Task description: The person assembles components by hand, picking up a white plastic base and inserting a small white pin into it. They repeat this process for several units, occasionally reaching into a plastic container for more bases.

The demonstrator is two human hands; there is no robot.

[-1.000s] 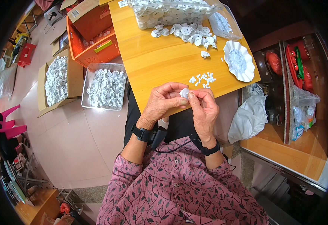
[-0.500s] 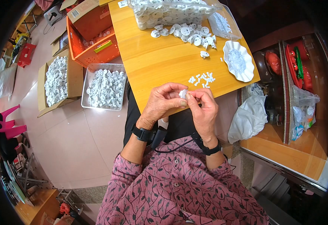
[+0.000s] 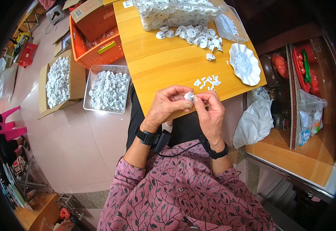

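Between its thumb and fingers my left hand [image 3: 169, 103] pinches a small white round plastic part [image 3: 189, 96] just past the table's near edge. The thumb and forefinger of my right hand [image 3: 210, 111] are pressed together against the part's right side; what they hold there is hidden. Just beyond the hands, small white plastic pegs [image 3: 208, 82] lie scattered on the yellow wooden table [image 3: 156, 63]. A single white round part [image 3: 210, 57] rests farther back, near a loose pile of like parts [image 3: 198, 37].
At the table's back stands a clear bin [image 3: 179, 17] full of white parts. A scalloped white dish [image 3: 248, 65] of small clear pieces sits at the right edge. On the floor to the left are a filled clear tub [image 3: 108, 90], a cardboard box [image 3: 75, 82] and an orange crate [image 3: 98, 54].
The white part has turned slightly in my fingers, showing more of its round face. My right hand has shifted a little to the right.
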